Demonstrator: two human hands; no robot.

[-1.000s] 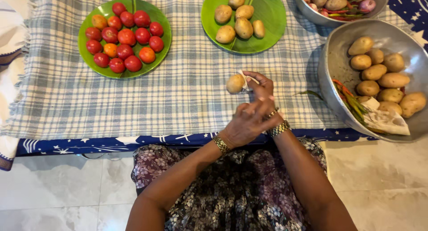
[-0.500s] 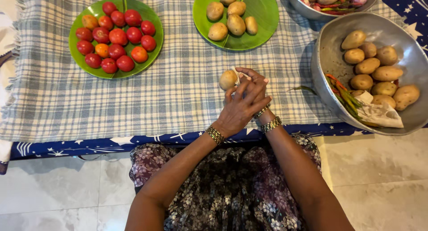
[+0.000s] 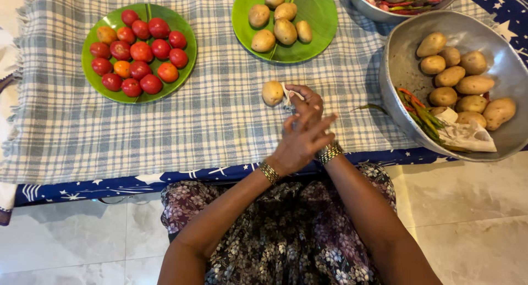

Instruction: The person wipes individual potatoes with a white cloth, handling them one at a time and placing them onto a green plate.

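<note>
Pale marble floor tiles show below a low table spread with a blue-and-white checked cotton cloth. Over its near edge the left hand lies across the right hand, its fingers loosely spread and gripping nothing. The right hand's fingertips pinch a small white scrap that touches a small round tan potato; how firmly the scrap is held cannot be told.

The potato rests on the cloth just left of the hands. It is nearly round, so its long axis is faint, running roughly away from the person. Judging by this, rubbing it well would call for steadying it with the free hand so it cannot roll.

Farther out, a green leaf-shaped plate holds five more potatoes, and a round green plate carries red and orange tomatoes. To the right, a large grey metal bowl holds potatoes, chillies and a crumpled white cloth.
</note>
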